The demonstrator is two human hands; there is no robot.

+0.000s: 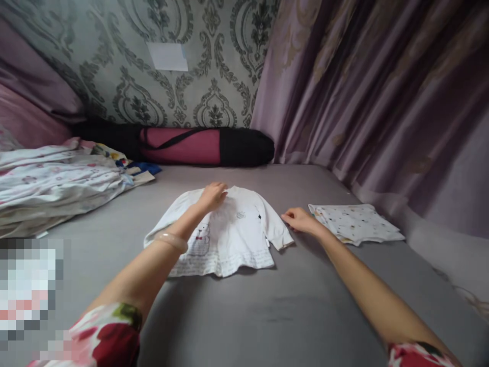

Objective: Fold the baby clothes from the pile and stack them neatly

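A small white long-sleeved shirt [244, 229] lies spread on the grey bed sheet, its hem towards me. It has a printed animal figure on the left and rows of print along the hem. My left hand [214, 196] is over the neckline with bent fingers; whether cloth is between them is hidden. At the outer edge of the right sleeve, my right hand [301, 220] has thumb and finger pinched together on the fabric. Just beyond that hand lies a folded white patterned garment [357, 223].
A heap of light printed cloth [57, 183] lies at the left. Against the wallpapered wall rests a long black and maroon bag [183, 147] with a strap. Purple curtains [374, 92] hang along the right side. The grey sheet [267, 316] stretches towards me.
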